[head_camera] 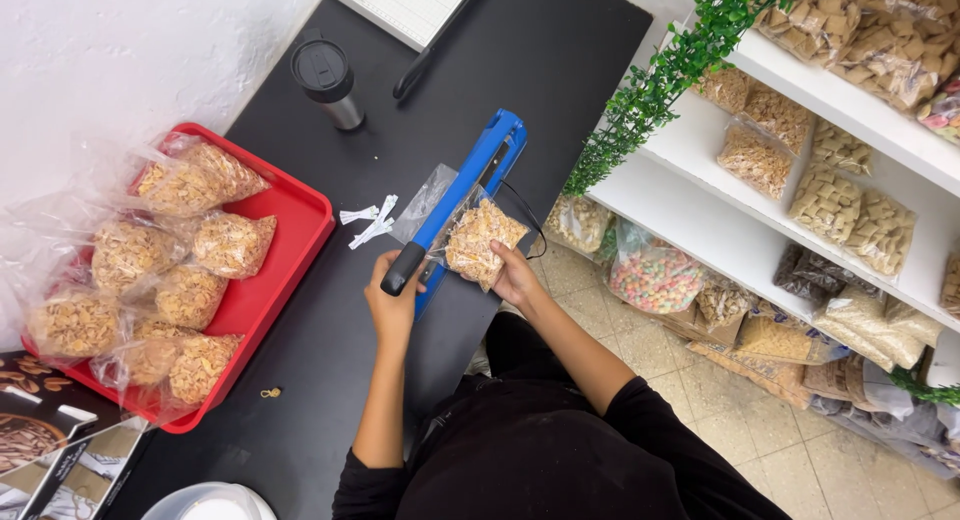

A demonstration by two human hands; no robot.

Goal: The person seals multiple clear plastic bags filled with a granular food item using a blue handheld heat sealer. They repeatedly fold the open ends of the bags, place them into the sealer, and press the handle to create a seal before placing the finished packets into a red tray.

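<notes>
We see the left hand [392, 298] closed around the black handle [404, 269] of a blue heat sealer [478, 185] that lies on the black table [330, 360], near its right edge. The grip there is a full fist, with the fingers wrapped over the handle's end. The sealer's arm is down on the clear neck of a small bag of snacks [482, 242], and the empty top of that bag sticks out on the far side of the arm as a flat clear flap. The right hand [515, 276] holds the filled part of the bag from below and from the side, with the thumb on top of it; the grip is narrow and pinched on the bag. The bag sits just right of the sealer, touching it, partly over the table's edge.

Left of the sealer, a few small white paper strips [370, 222] lie loose on the table. Further left stands a red tray [290, 250] piled with filled bags [160, 280] of the same pale snack, open at their tops as far as we can tell. A black-lidded steel cup [328, 82] stands at the back. On the right, white shelves [700, 230] hold many more packed bags, and a green plant sprig [670, 75] hangs over them.
</notes>
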